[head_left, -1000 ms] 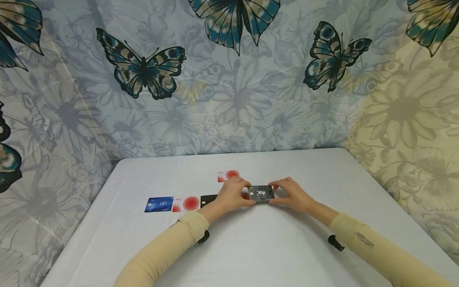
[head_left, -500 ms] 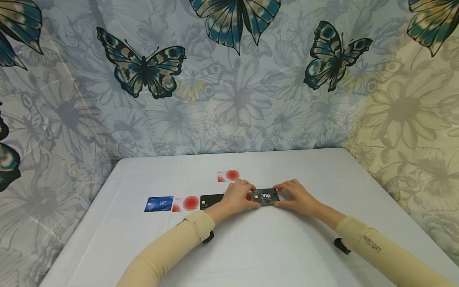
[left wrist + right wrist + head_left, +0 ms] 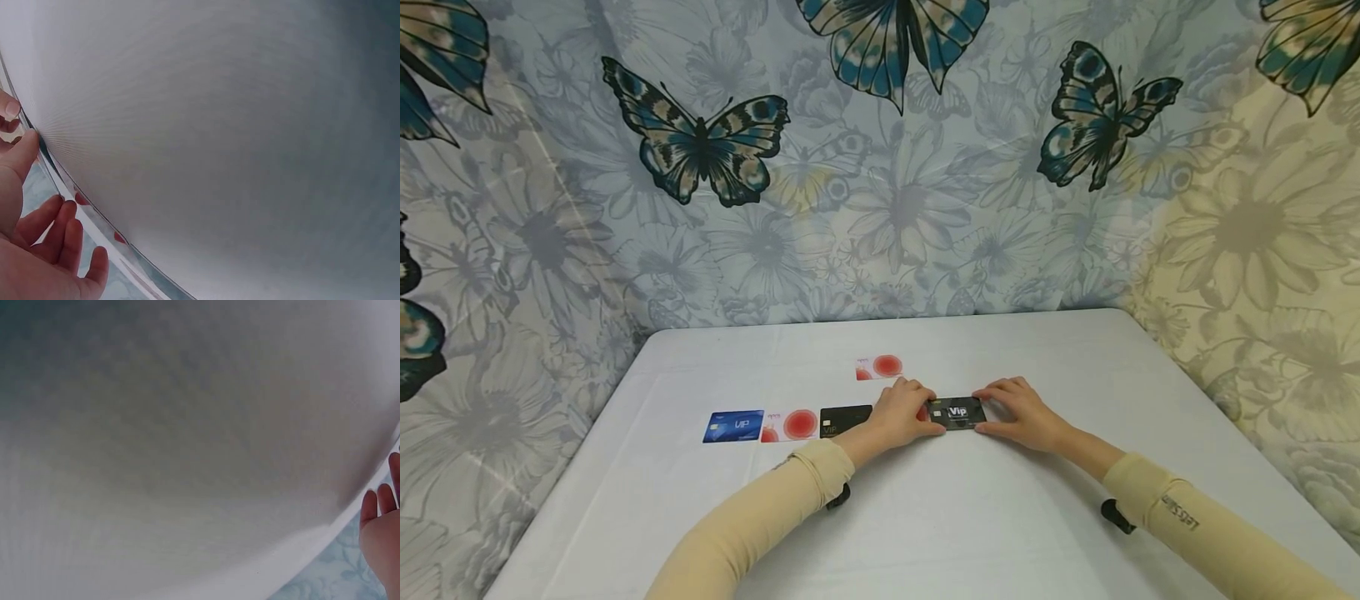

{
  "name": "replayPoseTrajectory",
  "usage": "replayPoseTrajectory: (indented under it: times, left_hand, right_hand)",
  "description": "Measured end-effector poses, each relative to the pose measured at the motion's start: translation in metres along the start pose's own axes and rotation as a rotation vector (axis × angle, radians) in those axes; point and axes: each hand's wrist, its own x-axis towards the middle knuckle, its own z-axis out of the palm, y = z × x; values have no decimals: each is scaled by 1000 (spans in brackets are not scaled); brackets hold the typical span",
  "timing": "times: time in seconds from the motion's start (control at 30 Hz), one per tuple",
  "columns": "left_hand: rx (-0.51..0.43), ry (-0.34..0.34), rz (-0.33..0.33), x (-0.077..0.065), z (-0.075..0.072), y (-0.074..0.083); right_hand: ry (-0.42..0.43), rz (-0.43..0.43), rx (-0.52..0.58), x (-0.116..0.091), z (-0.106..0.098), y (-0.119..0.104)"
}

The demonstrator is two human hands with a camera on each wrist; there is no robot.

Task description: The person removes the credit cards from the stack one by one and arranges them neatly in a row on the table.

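Observation:
A dark grey bank card (image 3: 957, 413) printed "Vip" lies at or just above the white table, between my two hands. My left hand (image 3: 895, 414) holds its left end between thumb and fingers. At the right end, my right hand (image 3: 1018, 414) grips the card's edges the same way. Left of my left hand runs a row of cards: a blue VIP card (image 3: 733, 426), a white card with a red circle (image 3: 789, 425) and a black VIP card (image 3: 846, 420), partly covered by that hand. A bit of red shows behind my left fingers. Both wrist views catch only parts of the hands.
Another white card with a red circle (image 3: 879, 367) lies farther back, behind my left hand. The white table (image 3: 985, 517) reaches to a cloth backdrop (image 3: 895, 208) with butterflies and flowers. Dark wrist cameras sit under both sleeves.
Both hands have shifted right and slightly nearer with the grey card, then nearly stopped over the last half second. More of the black card shows now.

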Motion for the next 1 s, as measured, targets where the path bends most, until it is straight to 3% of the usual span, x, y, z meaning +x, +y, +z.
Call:
replayPoseTrajectory:
  times: [0.4, 1.0]
  left_hand:
    - [-57, -14, -9, -2, 1, -3]
    - [-54, 0, 11, -4, 1, -2]
  right_hand:
    - [3, 11, 11, -2, 2, 0]
    - [-49, 69, 11, 2, -2, -7]
